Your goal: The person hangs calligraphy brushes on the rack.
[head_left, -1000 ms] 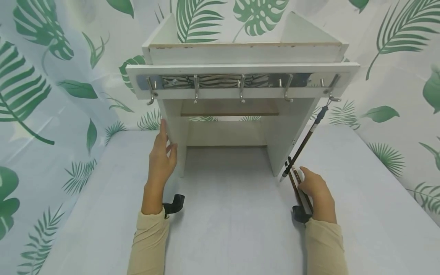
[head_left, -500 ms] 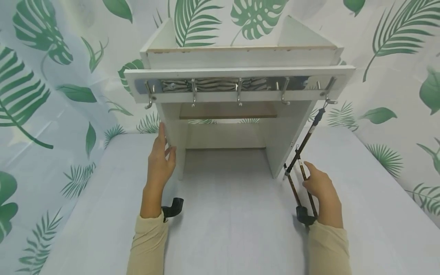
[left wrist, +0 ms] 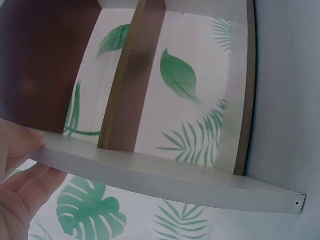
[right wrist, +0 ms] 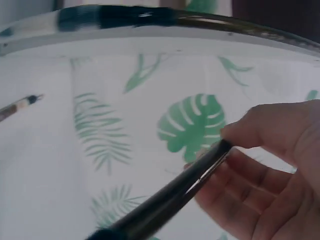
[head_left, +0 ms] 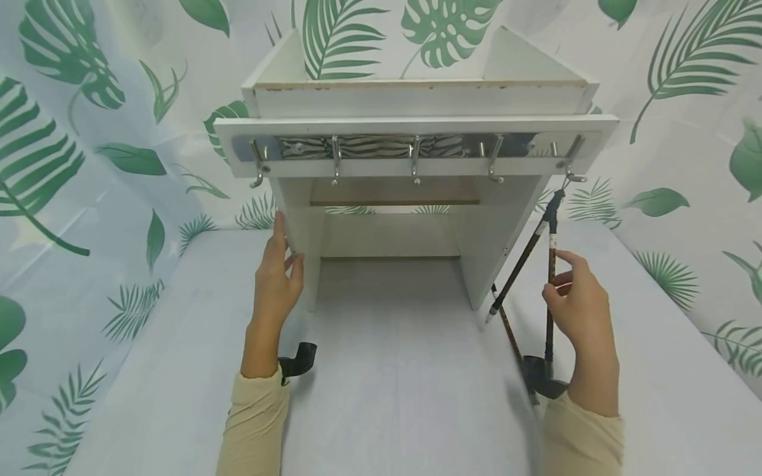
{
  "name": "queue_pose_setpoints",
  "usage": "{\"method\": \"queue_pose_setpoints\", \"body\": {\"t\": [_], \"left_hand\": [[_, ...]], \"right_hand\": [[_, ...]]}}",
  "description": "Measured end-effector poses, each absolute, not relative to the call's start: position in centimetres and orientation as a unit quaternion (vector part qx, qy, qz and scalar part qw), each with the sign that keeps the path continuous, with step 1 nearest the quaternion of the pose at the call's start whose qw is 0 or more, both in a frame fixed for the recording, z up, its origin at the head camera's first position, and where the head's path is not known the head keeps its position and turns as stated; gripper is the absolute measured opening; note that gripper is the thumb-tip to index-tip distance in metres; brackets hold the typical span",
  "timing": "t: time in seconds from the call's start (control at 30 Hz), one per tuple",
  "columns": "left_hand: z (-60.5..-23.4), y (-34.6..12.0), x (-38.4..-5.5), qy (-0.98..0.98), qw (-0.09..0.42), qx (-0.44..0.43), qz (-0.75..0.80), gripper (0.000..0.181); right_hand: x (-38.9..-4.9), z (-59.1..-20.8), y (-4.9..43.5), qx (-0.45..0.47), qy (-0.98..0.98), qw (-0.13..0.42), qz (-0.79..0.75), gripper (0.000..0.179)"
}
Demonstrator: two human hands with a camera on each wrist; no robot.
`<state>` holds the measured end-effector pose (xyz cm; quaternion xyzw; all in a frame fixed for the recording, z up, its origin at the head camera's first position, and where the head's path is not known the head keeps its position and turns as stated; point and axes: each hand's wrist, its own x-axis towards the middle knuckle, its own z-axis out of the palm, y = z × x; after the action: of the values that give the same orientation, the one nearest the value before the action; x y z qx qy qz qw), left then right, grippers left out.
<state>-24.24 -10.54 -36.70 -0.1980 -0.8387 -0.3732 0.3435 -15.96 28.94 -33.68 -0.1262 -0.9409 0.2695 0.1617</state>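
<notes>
In the head view, my left hand (head_left: 276, 274) grips the left side panel of a white wooden rack (head_left: 417, 125), thumb on the inner face in the left wrist view. My right hand (head_left: 582, 304) pinches a slim brown calligraphy brush (right wrist: 172, 192) between thumb and fingers. That brush stands nearly upright, its top close under the rightmost hook (head_left: 574, 162). From this hook a second brush (head_left: 524, 258) hangs slanted by its loop, pale tip down. A third brush (head_left: 507, 327) lies on the table by the rack's right panel, partly hidden behind the wrist camera.
Several metal hooks (head_left: 415, 158) line the rack's front board; the others bear nothing. A white cloth (head_left: 393, 370) covers the table. Leaf-printed sheeting (head_left: 655, 165) hangs behind and at both sides. Black wrist cameras (head_left: 300, 359) jut inward from both wrists.
My right hand has lifted one brush from the table, swinging it upright and rightward, up beside the hanging brush. The left hand stays on the panel.
</notes>
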Motion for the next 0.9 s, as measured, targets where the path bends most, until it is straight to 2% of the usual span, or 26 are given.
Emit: {"method": "queue_pose_setpoints", "body": {"t": [0.23,0.4,0.9], "left_hand": [[-36.7,-10.6,-24.2,-0.838,0.342,-0.196,-0.377,0.075],[-36.7,-10.5,-24.3,-0.837,0.344,-0.197,-0.378,0.075],[-36.8,-10.6,-24.3,-0.834,0.342,-0.199,-0.384,0.073]], "right_hand": [[-14.1,-31.4,27.8,-0.177,-0.886,0.281,0.323,0.058],[-13.2,-30.7,27.3,-0.138,-0.866,0.346,0.333,0.056],[-12.3,-30.0,26.5,-0.047,-0.853,0.383,0.351,0.055]]}}
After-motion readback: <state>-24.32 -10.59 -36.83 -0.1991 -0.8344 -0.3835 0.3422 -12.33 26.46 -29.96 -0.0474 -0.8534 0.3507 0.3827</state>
